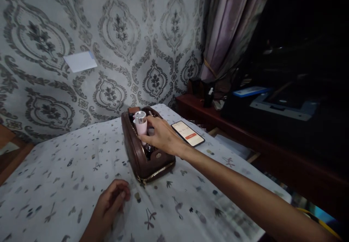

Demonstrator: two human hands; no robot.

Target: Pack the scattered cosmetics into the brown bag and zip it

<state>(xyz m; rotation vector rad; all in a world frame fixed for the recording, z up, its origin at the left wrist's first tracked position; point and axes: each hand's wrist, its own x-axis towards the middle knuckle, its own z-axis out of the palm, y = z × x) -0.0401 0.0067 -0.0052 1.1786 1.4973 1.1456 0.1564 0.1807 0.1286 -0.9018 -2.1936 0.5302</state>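
A brown leather-look zip bag (133,161) lies unzipped on the patterned bed sheet, with several small items inside that are mostly hidden. My right hand (160,134) reaches over the bag from the right, its thumb and fingers closed around a pink bottle with a shiny silver cap (141,125). The bottle stands nearly upright at the bag's opening; its lower end is partly hidden. Closer to me, my left hand (113,200) rests over the sheet, apart from the bag. Its fingers curl loosely in toward the thumb, with nothing seen in them.
Just right of the bag lies a phone (188,133) with its screen lit. A dark red wooden desk (207,107) borders the bed at the right, with a blue-edged item (251,91) and a small dark bottle (209,97) there. Patterned wallpaper (120,35) rises behind.
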